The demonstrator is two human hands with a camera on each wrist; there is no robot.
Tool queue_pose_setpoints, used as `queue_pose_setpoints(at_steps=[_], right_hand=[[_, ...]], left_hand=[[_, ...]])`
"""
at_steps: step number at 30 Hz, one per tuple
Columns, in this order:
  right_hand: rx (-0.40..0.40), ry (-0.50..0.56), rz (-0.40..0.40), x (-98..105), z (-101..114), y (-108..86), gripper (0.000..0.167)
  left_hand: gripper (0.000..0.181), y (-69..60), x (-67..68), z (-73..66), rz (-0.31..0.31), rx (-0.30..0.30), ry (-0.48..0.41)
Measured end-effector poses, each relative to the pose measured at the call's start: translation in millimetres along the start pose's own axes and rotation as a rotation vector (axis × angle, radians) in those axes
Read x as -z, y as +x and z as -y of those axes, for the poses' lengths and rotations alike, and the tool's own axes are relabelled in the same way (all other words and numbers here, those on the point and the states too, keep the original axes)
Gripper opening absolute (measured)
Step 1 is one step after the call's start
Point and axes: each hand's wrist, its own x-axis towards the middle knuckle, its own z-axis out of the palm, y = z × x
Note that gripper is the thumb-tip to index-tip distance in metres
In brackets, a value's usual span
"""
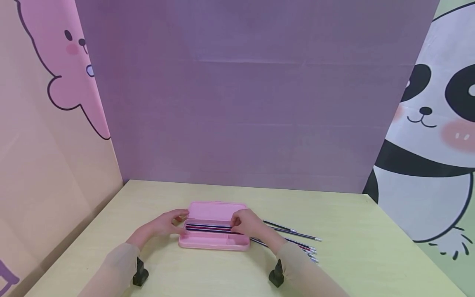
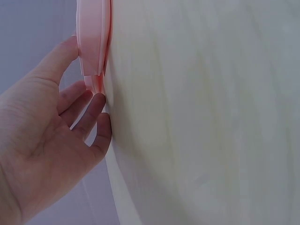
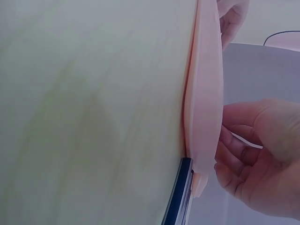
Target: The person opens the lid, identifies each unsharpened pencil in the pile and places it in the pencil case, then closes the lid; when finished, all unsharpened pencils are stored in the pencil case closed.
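Pink plastic pencil case [image 1: 214, 247] lies open, left of the middle of the pale wood-grain table [image 1: 208, 272], its flat pink lid [image 1: 217, 211] laid back toward the far edge. Slim dark striped pencils [image 1: 208, 227] sit lengthwise in its rear compartment; loose dark pencils with white ends [image 1: 297, 234] fan out beyond its right end. The left hand [image 1: 167, 222] rests relaxed against the case's left end, thumb touching it. The right hand [image 1: 248, 225] bends over the compartment's right end; whether it pinches a pencil I cannot tell. Loading appears to be the step in hand, partly done. The next move likely calls for settling these pencils flat with 1 hand while the other steadies the case.
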Motion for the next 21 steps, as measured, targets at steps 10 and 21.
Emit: queue_pose_setpoints(at_steps=[10,21], right_hand=[[-0.040,0.019,-0.019,11.1,2.9,-5.0,0.004],[0.009,0.106,-0.030,18.0,-8.9,-16.6,0.011]], left_hand=[[0.073,-0.9,0.4,-0.2,-0.003,-0.033,0.024],[0.074,-0.4,-0.2,0.6,-0.011,-0.005,0.020]])
